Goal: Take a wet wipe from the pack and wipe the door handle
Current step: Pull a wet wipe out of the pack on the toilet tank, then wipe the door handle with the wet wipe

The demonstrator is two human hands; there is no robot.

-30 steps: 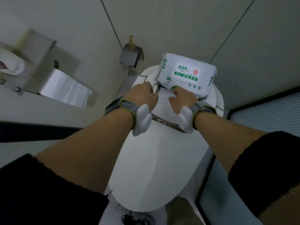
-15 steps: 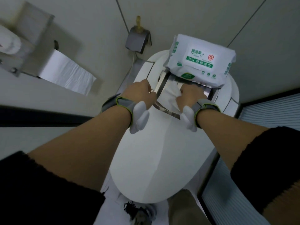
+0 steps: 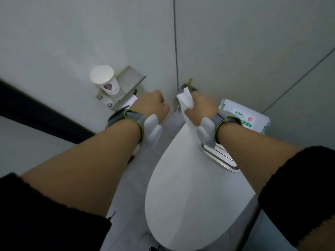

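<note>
Our left hand [image 3: 152, 104] was curled into a loose fist with nothing visible in it, though whether the fingers pinched some small scrap we could not tell, since we saw only its back. Our right hand [image 3: 203, 105], just beside it, was closed around the wet wipe [image 3: 186, 104], one crumpled end standing above the knuckles and the rest trailing down below the palm toward the toilet lid [image 3: 184, 187]. Further left, on the wall, a paper cup [image 3: 106, 81] stood on a metal holder [image 3: 126, 82]. The pack [image 3: 244, 118] lay at the rear right corner of the toilet, behind our right wrist and partly covered by it, so its opening was out of sight. We judged the wipe to be light, limp and damp: it would drape and fold on itself, cling a little to the skin, and tear if dragged hard over a sharp edge. It seemed best bunched into a pad in the palm, with the fingers behind it, not pinched by a corner. The door handle did not show anywhere in the view, so we could not say where it was. A small fixture behind our right hand, at the wall seam, was mostly hidden by the wipe and too blurred to name.
</note>
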